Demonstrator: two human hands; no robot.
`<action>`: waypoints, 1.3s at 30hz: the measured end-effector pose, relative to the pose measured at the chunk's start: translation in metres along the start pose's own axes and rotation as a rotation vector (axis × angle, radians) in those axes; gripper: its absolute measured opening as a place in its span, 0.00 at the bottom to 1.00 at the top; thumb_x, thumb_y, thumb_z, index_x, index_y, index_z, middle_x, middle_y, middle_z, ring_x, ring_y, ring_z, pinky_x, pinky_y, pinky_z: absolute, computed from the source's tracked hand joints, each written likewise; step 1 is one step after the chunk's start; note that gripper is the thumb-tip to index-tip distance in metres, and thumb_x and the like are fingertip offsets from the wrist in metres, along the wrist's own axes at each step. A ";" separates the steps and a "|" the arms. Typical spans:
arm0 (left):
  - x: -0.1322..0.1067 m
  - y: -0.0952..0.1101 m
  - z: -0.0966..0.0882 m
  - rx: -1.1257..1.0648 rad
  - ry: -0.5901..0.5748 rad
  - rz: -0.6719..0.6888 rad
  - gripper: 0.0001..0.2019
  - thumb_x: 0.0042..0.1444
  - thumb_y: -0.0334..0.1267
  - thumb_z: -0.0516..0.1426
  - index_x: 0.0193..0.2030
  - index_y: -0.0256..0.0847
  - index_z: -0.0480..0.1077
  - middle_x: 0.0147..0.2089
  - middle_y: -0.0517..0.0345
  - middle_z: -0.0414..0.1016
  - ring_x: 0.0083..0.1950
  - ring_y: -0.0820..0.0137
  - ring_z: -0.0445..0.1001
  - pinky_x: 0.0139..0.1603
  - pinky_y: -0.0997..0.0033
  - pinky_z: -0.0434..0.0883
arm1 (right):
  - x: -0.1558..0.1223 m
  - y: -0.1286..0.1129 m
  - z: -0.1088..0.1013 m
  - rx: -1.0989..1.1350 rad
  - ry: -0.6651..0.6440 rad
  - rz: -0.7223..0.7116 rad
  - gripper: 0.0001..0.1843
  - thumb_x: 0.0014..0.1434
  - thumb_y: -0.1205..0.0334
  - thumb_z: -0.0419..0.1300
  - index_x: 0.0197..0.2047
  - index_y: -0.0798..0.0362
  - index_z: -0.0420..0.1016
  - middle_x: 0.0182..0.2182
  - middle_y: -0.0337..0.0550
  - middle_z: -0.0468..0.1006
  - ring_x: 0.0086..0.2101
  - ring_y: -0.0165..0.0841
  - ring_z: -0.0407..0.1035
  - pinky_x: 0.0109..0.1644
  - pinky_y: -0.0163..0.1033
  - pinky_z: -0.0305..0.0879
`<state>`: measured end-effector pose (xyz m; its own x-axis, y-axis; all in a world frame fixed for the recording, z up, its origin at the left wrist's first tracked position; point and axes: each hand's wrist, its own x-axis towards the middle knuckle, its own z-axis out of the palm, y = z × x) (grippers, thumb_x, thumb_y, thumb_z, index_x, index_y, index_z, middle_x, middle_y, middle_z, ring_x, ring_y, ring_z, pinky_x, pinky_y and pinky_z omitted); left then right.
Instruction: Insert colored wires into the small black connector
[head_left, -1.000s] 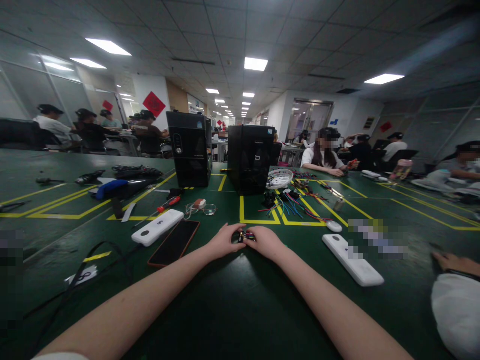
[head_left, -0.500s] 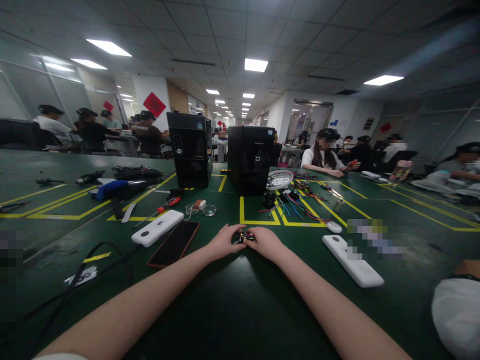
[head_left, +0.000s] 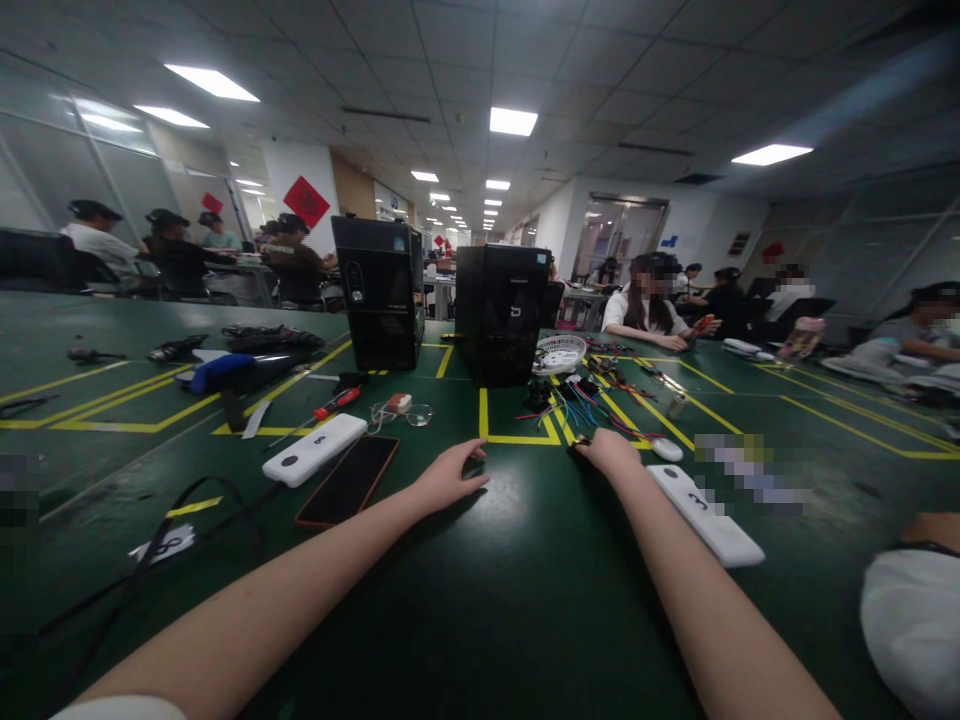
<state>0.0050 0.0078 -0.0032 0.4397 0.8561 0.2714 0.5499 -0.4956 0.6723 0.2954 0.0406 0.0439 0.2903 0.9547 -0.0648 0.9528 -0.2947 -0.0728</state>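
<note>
- The left hand [head_left: 450, 478] is at the green desk [head_left: 502, 610], thumb and fingers spread with nothing between them; whether it touches the top, I cannot tell.
- The right hand [head_left: 615, 455], well apart from the left, pinches a small dark piece [head_left: 580, 442] at its fingertips; too little shows to say what kind of part it is.
- That piece is just on the near side of the coloured wires [head_left: 576, 402], well short of the desk's far edge.
- A light pinch on the piece's body, rather than on any lead, would likely serve best.
- Keeping it clear of the loose wire ends should avoid a snag.
- The right forearm is close to the white power bank marked 3 [head_left: 701, 515]; small, lifted movements would probably spare it a nudge.
- The smartphone [head_left: 352, 480], toward the desk's left edge, deserves room from the left arm.
</note>
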 end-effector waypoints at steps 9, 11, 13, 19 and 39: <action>0.002 -0.010 0.003 0.019 0.002 0.019 0.29 0.50 0.40 0.58 0.60 0.42 0.57 0.51 0.53 0.70 0.54 0.63 0.67 0.58 0.61 0.62 | 0.033 0.060 0.002 0.031 -0.037 0.198 0.26 0.54 0.49 0.52 0.48 0.59 0.72 0.47 0.59 0.72 0.45 0.44 0.68 0.41 0.41 0.64; 0.000 -0.010 0.001 0.022 0.003 0.017 0.29 0.50 0.40 0.58 0.60 0.43 0.57 0.52 0.53 0.69 0.54 0.63 0.67 0.58 0.61 0.61 | 0.036 0.067 -0.001 0.039 -0.018 0.192 0.27 0.55 0.47 0.51 0.47 0.61 0.73 0.46 0.60 0.72 0.45 0.44 0.69 0.41 0.41 0.63; -0.001 -0.010 0.000 0.021 0.004 0.021 0.29 0.50 0.40 0.58 0.60 0.43 0.57 0.52 0.53 0.69 0.54 0.63 0.67 0.58 0.62 0.61 | 0.039 0.075 -0.004 0.059 0.033 0.198 0.28 0.57 0.46 0.48 0.47 0.62 0.72 0.45 0.61 0.72 0.44 0.44 0.69 0.41 0.41 0.63; -0.002 -0.009 -0.001 0.010 0.006 0.044 0.27 0.51 0.37 0.57 0.59 0.41 0.58 0.51 0.52 0.69 0.54 0.63 0.67 0.58 0.61 0.61 | 0.044 0.088 -0.009 0.079 0.139 0.074 0.20 0.61 0.56 0.47 0.45 0.59 0.74 0.41 0.55 0.75 0.40 0.37 0.70 0.38 0.35 0.61; -0.004 -0.003 -0.006 0.028 -0.020 0.020 0.25 0.53 0.38 0.55 0.59 0.43 0.58 0.52 0.53 0.69 0.54 0.64 0.67 0.57 0.61 0.62 | 0.036 0.086 -0.015 0.068 0.098 -0.022 0.14 0.52 0.57 0.56 0.38 0.54 0.76 0.34 0.46 0.77 0.33 0.34 0.69 0.28 0.33 0.56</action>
<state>-0.0021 0.0067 -0.0021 0.4647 0.8431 0.2707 0.5606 -0.5168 0.6471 0.3895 0.0501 0.0498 0.2799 0.9594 0.0350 0.9518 -0.2725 -0.1409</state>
